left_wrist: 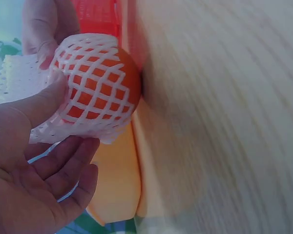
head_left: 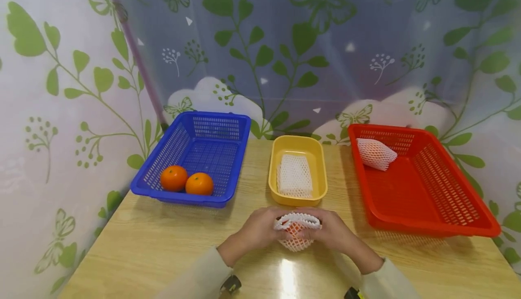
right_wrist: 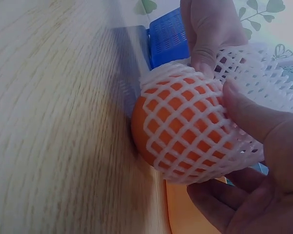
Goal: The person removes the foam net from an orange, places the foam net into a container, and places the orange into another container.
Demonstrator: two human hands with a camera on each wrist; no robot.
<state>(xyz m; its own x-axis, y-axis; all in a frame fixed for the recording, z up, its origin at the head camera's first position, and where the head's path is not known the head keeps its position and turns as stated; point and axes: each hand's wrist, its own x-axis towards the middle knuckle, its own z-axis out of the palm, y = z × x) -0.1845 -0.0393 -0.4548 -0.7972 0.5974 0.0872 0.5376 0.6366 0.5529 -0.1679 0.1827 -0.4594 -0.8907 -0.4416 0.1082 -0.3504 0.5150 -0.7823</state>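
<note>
One orange [right_wrist: 142, 129] in a white net sleeve [head_left: 298, 218], held low over the tabletop [head_left: 163, 244] at front centre, between left hand [head_left: 262, 229] and right hand [head_left: 331, 231]. Left grip: partly closed, thumb on the mesh, curled fingers under its edge, pinching net around the fruit. Right grip: mirrors it, thumb on the mesh, fingers curled below. Likely held from both sides because the net is stretchy and the fruit round; one hand alone could let it roll or skew. Mesh covers most of the orange; a bare patch faces the tabletop, loose net points away from it. Can't tell if the fruit touches the wood. Low hold probably means less to drop.

Yellow tub [head_left: 298, 142] just beyond the hands, flat white nets [head_left: 295, 174] inside; central spot probably so either hand can reach. Blue basket [head_left: 215, 154] on the left: two bare oranges [head_left: 174, 178] side by side at its near end, maybe for short reach. Red basket [head_left: 407, 195] on the right: a bulging net bundle [head_left: 375, 153] against the far left side, contents unclear. Bare fruit left, bundle right: looks like deliberate separation.
</note>
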